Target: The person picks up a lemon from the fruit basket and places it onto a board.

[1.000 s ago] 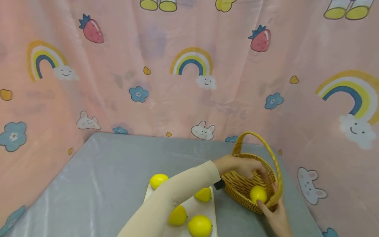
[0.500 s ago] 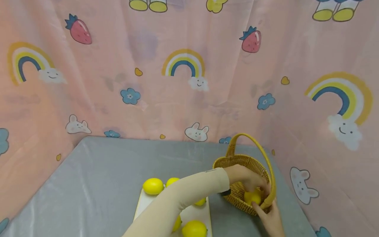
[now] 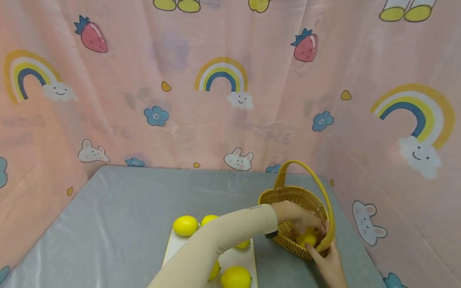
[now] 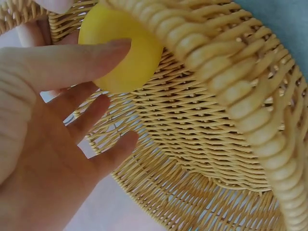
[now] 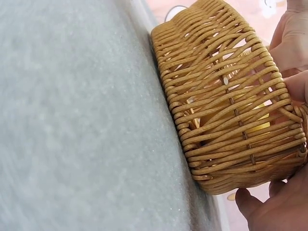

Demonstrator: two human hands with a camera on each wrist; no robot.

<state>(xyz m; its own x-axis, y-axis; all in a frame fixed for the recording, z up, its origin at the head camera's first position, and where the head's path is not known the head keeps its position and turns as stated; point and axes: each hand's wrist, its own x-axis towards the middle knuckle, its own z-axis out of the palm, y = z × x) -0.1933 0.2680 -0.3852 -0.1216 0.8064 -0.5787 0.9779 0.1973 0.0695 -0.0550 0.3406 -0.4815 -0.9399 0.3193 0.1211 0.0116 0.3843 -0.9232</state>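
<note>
In the head view, a yellow wicker basket [image 3: 288, 194] with a tall handle stands on the right of the grey table. My left hand [image 3: 300, 218] reaches across and down into it. There it holds a lemon [image 3: 307, 239]; the left wrist view shows the thumb pressed on the lemon [image 4: 139, 57], with the other fingers partly behind and below it. My right hand [image 3: 328, 266] grips the near right side of the basket by the handle's base, thumb over the rim. The right wrist view shows its fingers partly hidden outside the wickerwork [image 5: 226, 106].
A white tray [image 3: 230, 260] with several lemons [image 3: 185, 226] lies left of the basket, partly covered by my left sleeve [image 3: 216, 240]. The grey tabletop [image 3: 151, 196] extends left and behind. A pink printed curtain [image 3: 273, 104] hangs round the table's back and sides.
My left hand has gone from above the basket's inside down onto the lemon. My right hand keeps its place at the basket's side. The head view has swung slightly right.
</note>
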